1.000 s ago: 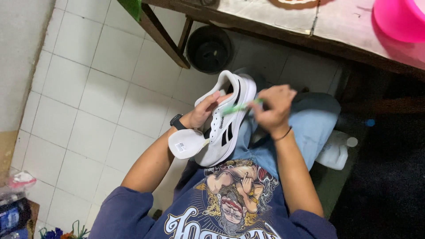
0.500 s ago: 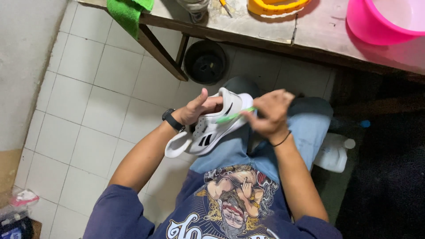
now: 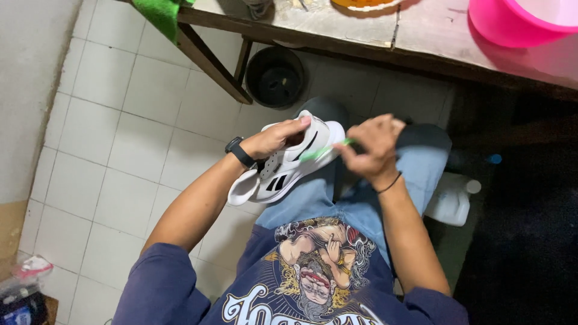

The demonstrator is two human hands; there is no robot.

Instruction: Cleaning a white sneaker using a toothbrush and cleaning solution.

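I sit with a white sneaker with black stripes (image 3: 288, 170) held over my lap. My left hand (image 3: 274, 139), with a black watch on its wrist, grips the shoe from above, fingers reaching into its opening. My right hand (image 3: 371, 147) is closed on a green-handled brush (image 3: 325, 150), whose head lies against the shoe's side near the toe. My jeans-clad knees are below the shoe.
A wooden table (image 3: 337, 30) spans the top, carrying a pink basin (image 3: 518, 24), a green cloth (image 3: 161, 13) and an orange dish (image 3: 364, 3). A black bucket (image 3: 274, 77) stands under it on the white tiled floor. A white plastic bottle (image 3: 448, 201) lies at my right.
The shoe has turned from nearly upright to lying more sideways in my left hand. My right hand with the brush shifted slightly right along the shoe. The view tilted downward.
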